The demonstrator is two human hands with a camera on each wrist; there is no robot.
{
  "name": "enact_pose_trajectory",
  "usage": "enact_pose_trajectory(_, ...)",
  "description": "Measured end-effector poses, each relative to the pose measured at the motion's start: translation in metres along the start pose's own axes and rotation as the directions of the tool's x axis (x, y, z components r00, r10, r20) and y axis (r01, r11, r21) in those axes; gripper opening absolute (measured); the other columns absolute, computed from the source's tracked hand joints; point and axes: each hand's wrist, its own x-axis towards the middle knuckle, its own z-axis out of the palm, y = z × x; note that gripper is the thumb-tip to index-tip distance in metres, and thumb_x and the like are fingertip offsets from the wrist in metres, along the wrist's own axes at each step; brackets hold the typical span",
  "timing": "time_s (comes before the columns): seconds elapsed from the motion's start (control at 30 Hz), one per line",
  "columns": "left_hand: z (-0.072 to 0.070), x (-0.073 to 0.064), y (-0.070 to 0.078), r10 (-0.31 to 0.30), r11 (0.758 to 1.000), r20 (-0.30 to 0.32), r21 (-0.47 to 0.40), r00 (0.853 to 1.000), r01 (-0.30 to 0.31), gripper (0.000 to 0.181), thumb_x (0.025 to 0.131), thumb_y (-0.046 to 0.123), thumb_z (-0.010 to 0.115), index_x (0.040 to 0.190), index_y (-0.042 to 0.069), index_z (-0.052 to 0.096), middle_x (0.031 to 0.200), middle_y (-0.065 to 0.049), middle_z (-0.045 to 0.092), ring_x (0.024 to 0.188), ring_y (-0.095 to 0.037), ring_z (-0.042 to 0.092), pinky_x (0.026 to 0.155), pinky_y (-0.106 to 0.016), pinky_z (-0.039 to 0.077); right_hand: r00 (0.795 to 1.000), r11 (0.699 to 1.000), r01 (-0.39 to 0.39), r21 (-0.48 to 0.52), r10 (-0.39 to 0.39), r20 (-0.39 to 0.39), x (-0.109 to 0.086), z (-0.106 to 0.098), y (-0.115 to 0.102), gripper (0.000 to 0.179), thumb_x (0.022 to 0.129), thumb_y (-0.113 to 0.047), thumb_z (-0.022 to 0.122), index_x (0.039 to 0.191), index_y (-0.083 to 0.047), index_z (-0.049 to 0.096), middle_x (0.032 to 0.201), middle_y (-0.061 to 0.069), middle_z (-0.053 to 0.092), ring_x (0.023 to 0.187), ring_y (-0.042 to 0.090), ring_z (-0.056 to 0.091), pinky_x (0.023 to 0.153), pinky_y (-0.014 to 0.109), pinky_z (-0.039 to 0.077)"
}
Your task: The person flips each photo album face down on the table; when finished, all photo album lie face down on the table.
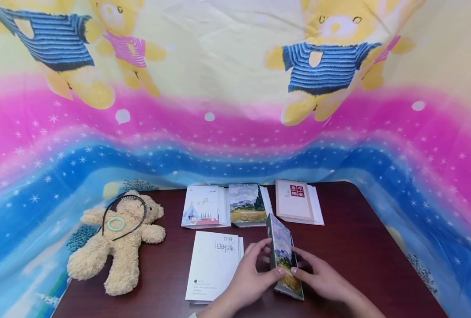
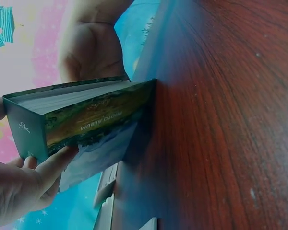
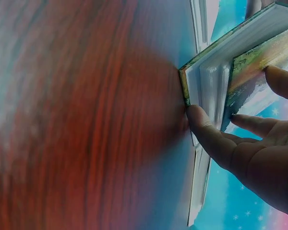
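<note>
Fingers of left hand [image 1: 253, 270] and right hand [image 1: 318, 273] pinch photo album [image 1: 284, 249]; likely stiff-covered, lightish, best gripped by spine [image 2: 28, 132].

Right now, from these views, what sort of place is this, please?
Probably an indoor tabletop, perhaps specially arranged: a bear-print cloth hangs behind and beside a wood-grain table, where a plush toy lies left of the held photo album.

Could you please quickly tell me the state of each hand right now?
Left hand: holding the album.
Right hand: holding the same album, from the other side.
</note>
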Motion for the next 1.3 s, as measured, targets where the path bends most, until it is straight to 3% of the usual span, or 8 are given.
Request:
enact_pose_trajectory(0.13, 0.001, 0.000, 0.001, 0.001, 1.000, -0.010, -0.001, 1.000, -0.001, 0.070, 0.088, 0.030, 0.082, 0.150, 0.017, 0.052, 0.122, 0.000, 0.052, 0.110, -0.020, 0.058, 0.090, -0.038, 0.060, 1.000, 0.999, 0.004, 0.053, -0.005, 0.020, 0.001, 0.002, -0.001, 0.070, 0.101, -0.039, 0.068, 0.156, -0.004, 0.043, 0.147, 0.027, 0.052, 0.122, 0.035, 0.062, 0.087, 0.031, 0.054)
enact_pose_trajectory(0.4, 0.001, 0.000, 0.006, -0.006, 1.000, -0.011, 0.003, 1.000, 0.006, 0.069, 0.089, 0.032, 0.082, 0.150, 0.020, 0.052, 0.123, 0.000, 0.050, 0.110, -0.021, 0.053, 0.083, -0.027, 0.059, 0.997, 0.986, 0.045, 0.158, -0.054, 0.056, 0.004, 0.006, -0.002, 0.068, 0.103, -0.033, 0.066, 0.158, -0.004, 0.039, 0.153, 0.029, 0.046, 0.128, 0.039, 0.058, 0.089, 0.026, 0.053)
enact_pose_trajectory(0.63, 0.003, 0.000, 0.012, -0.027, 1.000, -0.003, -0.009, 1.000, 0.027, 0.070, 0.088, 0.032, 0.082, 0.150, 0.020, 0.051, 0.124, -0.002, 0.049, 0.112, -0.021, 0.054, 0.081, -0.025, 0.059, 0.995, 0.989, 0.092, 0.115, -0.096, 0.025, 0.002, 0.007, -0.008, 0.062, 0.103, -0.031, 0.065, 0.156, -0.008, 0.044, 0.153, 0.022, 0.047, 0.136, 0.039, 0.047, 0.102, 0.041, 0.049)
enact_pose_trajectory(0.87, 0.006, -0.001, 0.015, -0.023, 0.999, -0.008, -0.037, 1.000, 0.023, 0.069, 0.088, 0.030, 0.082, 0.149, 0.019, 0.052, 0.128, -0.004, 0.047, 0.114, -0.020, 0.054, 0.083, -0.023, 0.058, 0.983, 0.972, 0.179, 0.155, -0.181, 0.001, -0.002, 0.004, -0.025, 0.057, 0.106, -0.027, 0.060, 0.156, -0.007, 0.043, 0.142, 0.018, 0.058, 0.128, 0.034, 0.055, 0.096, 0.024, 0.051)
enact_pose_trajectory(1.07, 0.008, -0.002, 0.015, -0.012, 0.992, 0.014, -0.125, 1.000, 0.013, 0.066, 0.090, 0.025, 0.081, 0.148, 0.015, 0.052, 0.136, -0.006, 0.042, 0.116, -0.024, 0.052, 0.084, -0.026, 0.059, 0.985, 0.969, 0.169, 0.182, -0.174, 0.008, -0.007, -0.002, -0.040, 0.054, 0.109, -0.028, 0.055, 0.157, -0.008, 0.041, 0.135, 0.018, 0.059, 0.119, 0.027, 0.061, 0.091, 0.028, 0.055)
enact_pose_trajectory(1.3, 0.010, 0.000, 0.014, 0.008, 0.988, 0.028, -0.157, 1.000, -0.003, 0.065, 0.090, 0.023, 0.081, 0.148, 0.014, 0.053, 0.139, -0.008, 0.041, 0.117, -0.027, 0.053, 0.086, -0.028, 0.059, 0.979, 0.952, 0.201, 0.232, -0.206, 0.000, -0.012, -0.009, -0.053, 0.054, 0.110, -0.027, 0.052, 0.158, -0.006, 0.039, 0.139, 0.024, 0.056, 0.114, 0.021, 0.065, 0.089, 0.039, 0.059)
